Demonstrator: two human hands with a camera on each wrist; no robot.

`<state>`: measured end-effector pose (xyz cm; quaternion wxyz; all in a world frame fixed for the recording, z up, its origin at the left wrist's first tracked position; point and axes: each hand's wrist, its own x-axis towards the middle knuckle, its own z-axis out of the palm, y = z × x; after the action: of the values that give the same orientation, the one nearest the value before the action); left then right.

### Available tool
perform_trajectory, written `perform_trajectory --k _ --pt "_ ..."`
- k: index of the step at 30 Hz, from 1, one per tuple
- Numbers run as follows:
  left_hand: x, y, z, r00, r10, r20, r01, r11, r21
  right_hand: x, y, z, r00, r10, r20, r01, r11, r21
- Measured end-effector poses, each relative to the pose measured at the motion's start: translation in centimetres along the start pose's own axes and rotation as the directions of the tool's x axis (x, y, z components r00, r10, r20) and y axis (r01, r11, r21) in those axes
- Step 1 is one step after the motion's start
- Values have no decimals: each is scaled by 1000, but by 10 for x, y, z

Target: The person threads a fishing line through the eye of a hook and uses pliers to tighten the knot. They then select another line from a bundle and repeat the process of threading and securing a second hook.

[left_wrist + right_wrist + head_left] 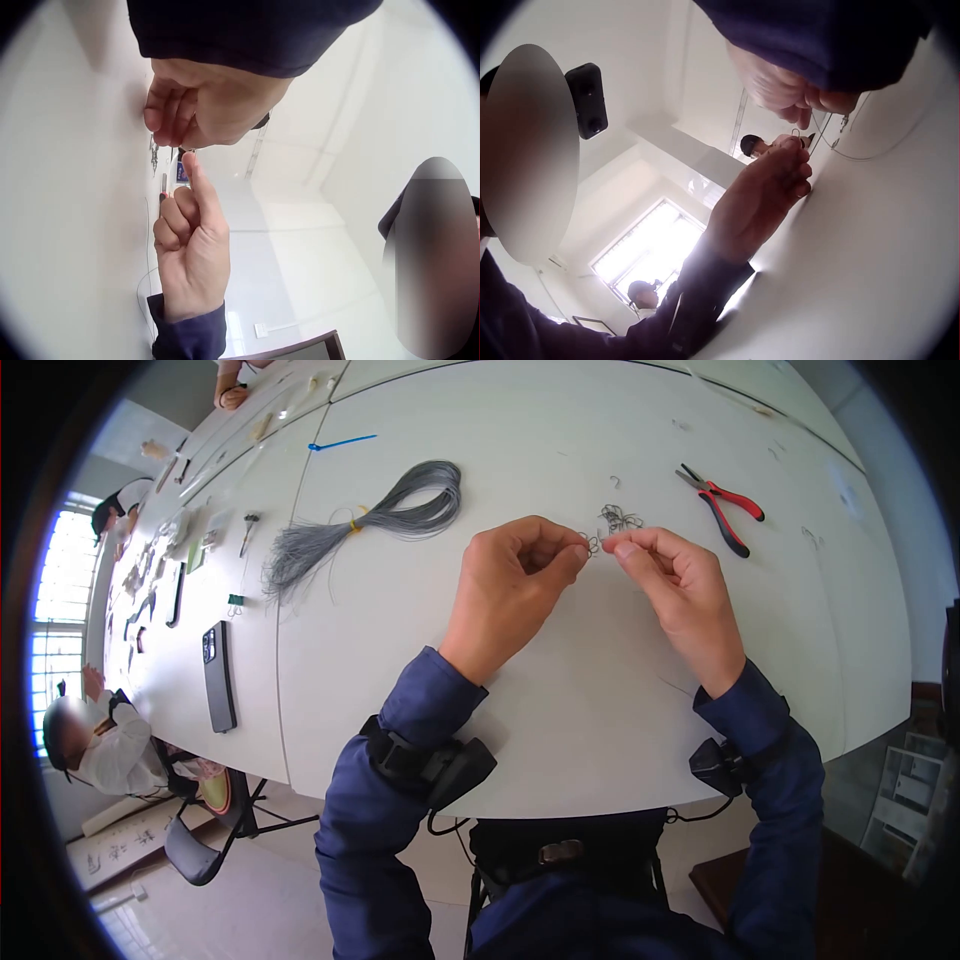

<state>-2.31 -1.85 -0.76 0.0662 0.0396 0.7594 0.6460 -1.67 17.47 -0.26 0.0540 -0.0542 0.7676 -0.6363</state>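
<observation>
Both hands meet above the white desk (560, 690), fingertips almost touching. The left hand (515, 585) has its fingers curled in, thumb and forefinger pinching a small wire ring (592, 543) that sits right between the two hands. The right hand (672, 582) is curled the same way and pinches the other side of that ring; its lower fingers are folded into the palm, as the left wrist view shows. From the right wrist camera a thin loop of wire seems to stand up just above the left hand's fingertips, though glare makes its shape hard to read.

Just beyond the right hand's fingertips lies a small heap of wire rings (620, 517), apart from the hand but near. Farther out to the right of the right hand rest red-handled pliers (722, 505), flat on the desk. Beyond and to the left of the left hand lies a coiled bundle of grey wire (375, 518), tied with a yellow band, its loose ends fanning away. Well to the left of the left hand, near the desk's edge, a dark phone (219, 677) lies flat. A blue cable tie (340, 443) lies far beyond the left hand. Dark blue sleeves cover both forearms, each with a black camera strapped at the wrist.
</observation>
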Motion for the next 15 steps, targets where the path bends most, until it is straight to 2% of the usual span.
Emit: perform_trajectory --k 4,7,10,13,15 --pt "-3 -2 2 997 60 40 -59 998 -10 2 4 3 999 -44 16 44 999 -15" --pt "-3 -2 5 997 72 19 -71 997 -24 2 3 4 1000 -3 -12 3 999 53" --pt "-3 -3 4 964 247 -98 -214 941 264 4 4 1 998 -5 -63 5 1000 -4" --pt "5 -10 2 898 411 -155 -335 869 364 4 6 -1 998 21 -55 -21 1000 -3" --pt "5 -8 2 915 362 -176 -295 900 320 4 5 -1 997 42 -62 -43 999 -12"
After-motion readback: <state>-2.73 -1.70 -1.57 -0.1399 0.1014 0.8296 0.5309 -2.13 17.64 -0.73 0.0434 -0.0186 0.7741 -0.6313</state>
